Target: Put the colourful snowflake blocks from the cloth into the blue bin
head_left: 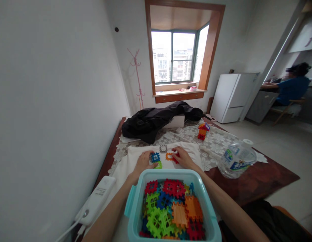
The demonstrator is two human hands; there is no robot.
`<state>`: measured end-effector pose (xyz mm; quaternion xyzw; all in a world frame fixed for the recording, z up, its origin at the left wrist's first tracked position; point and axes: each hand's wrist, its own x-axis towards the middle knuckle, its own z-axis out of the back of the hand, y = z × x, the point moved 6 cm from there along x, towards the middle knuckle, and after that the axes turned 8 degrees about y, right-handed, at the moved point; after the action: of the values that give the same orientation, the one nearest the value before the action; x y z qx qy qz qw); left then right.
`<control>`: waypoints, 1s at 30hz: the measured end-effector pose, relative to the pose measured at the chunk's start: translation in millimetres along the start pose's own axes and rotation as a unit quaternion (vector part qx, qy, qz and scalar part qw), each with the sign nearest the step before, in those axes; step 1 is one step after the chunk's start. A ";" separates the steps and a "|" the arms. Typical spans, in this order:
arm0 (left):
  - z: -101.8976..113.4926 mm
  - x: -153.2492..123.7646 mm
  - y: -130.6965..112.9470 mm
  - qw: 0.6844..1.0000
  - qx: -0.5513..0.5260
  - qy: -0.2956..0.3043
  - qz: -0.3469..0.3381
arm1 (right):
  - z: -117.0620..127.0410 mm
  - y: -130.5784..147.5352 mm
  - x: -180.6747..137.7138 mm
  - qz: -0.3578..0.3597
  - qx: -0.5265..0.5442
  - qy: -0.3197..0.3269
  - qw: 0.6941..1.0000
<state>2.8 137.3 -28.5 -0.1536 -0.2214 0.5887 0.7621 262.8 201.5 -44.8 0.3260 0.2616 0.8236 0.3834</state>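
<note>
My left hand (144, 162) has its fingers and thumb closed around the left side of a blue interlocking building tile (155, 157). A green tile (159, 165) is right below the blue one, partly hidden by the tub's rim. My right hand (183, 157) grips a red tile (175, 158), which its fingers partly cover. Against the red tile's left side is an orange tile (168, 156) with an open middle. A grey tile (163, 148) lies farther back between the hands. All this is on a white cloth (135, 151).
In front of me stands a light-blue tub (132, 218) of colourful tiles. A plastic bottle (237, 159) and a small tile house (202, 131) are on the right. Black fabric (156, 121) lies at the back. A power strip (96, 200) is at left. A person (289, 85) sits far right.
</note>
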 end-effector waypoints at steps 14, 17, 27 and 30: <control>1.5 -2.0 -3.0 0.996 -0.090 0.023 0.015 | 8.8 -1.8 1.5 -0.012 0.058 -0.070 0.996; 3.2 -3.0 -4.4 0.993 -0.112 0.021 0.015 | 13.4 -4.9 2.6 -0.023 0.110 -0.093 0.989; 7.3 -3.1 -7.3 0.975 -0.218 -0.022 0.022 | 14.5 3.2 2.6 0.003 0.052 -0.062 0.997; 10.3 -2.4 -6.6 0.966 -0.250 -0.052 0.035 | 17.3 2.0 1.3 -0.003 0.045 -0.053 0.998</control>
<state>2.4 133.0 -16.8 -0.3163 -0.3951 0.5484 0.6656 274.1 204.5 -31.7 0.3853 0.2786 0.7912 0.3845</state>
